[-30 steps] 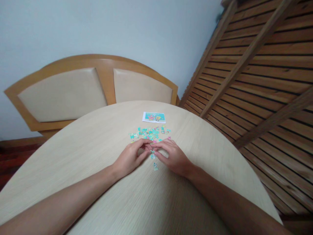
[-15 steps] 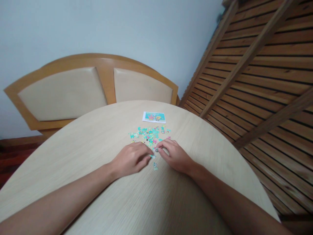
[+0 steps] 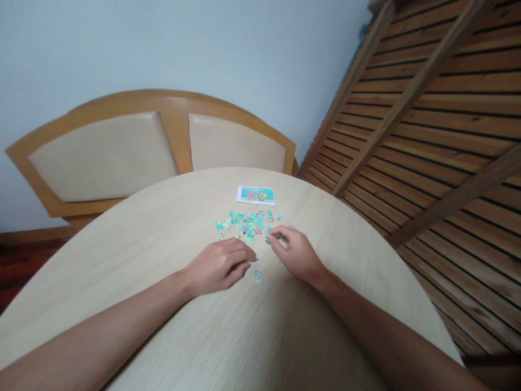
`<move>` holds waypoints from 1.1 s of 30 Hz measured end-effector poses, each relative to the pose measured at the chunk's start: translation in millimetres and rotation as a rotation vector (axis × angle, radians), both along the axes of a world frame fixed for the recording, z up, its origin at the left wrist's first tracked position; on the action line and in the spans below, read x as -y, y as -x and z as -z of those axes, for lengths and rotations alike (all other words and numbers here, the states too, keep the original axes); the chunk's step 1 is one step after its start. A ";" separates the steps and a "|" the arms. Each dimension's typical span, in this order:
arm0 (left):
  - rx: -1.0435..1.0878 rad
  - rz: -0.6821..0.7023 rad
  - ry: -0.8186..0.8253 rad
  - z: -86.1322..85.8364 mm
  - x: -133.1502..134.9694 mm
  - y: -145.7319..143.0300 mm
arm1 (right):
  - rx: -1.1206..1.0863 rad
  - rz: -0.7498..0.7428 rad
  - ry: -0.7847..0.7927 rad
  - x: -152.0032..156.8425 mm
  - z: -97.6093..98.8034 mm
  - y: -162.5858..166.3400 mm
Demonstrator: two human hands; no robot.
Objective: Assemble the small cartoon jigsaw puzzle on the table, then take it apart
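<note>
My right hand (image 3: 296,252) pinches a small jigsaw piece (image 3: 267,238) between thumb and fingertips, just at the near right edge of a loose heap of jigsaw pieces (image 3: 248,220), mostly turquoise with bits of pink and yellow. The fingers of my left hand (image 3: 223,265) are curled, their tips low over the table at another small piece (image 3: 256,259), which they partly hide. Nearer to me, a pale green and blue piece or joined pair of pieces (image 3: 258,276) lies on its own below the left fingertips.
Behind the heap lies a turquoise picture card (image 3: 256,195) with pink and yellow cartoon figures. Everything rests on a round pale wooden table (image 3: 195,336). A bench back with cream panels (image 3: 106,157) stands beyond, and a slatted wooden structure (image 3: 431,125) rises at the right.
My right hand has moved slightly away and to the right with its piece, apart from the left fingertips. My left hand has stayed almost in place.
</note>
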State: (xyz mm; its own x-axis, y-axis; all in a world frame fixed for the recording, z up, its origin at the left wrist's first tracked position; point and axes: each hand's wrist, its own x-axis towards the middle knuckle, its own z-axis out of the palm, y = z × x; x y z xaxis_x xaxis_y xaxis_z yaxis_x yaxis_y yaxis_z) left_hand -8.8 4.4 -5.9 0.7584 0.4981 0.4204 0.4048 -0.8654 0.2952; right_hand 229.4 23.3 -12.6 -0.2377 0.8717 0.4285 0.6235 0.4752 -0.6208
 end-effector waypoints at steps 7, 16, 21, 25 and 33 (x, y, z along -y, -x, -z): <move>-0.039 -0.015 -0.011 -1.2 0.1 -0.2 | -0.068 -0.094 0.080 4.3 -0.7 3.5; -0.042 -0.015 -0.006 0.1 -0.3 0.6 | -0.018 -0.149 0.136 4.3 3.5 3.8; -0.055 -0.013 -0.004 -1.2 -0.4 0.8 | 0.002 -0.156 0.124 6.3 1.0 3.6; -0.055 -0.009 0.001 -1.5 -0.3 0.5 | 0.009 -0.174 0.137 6.9 0.8 2.9; -0.059 -0.010 0.004 -0.1 0.6 1.6 | 0.025 -0.181 0.128 7.2 3.3 3.4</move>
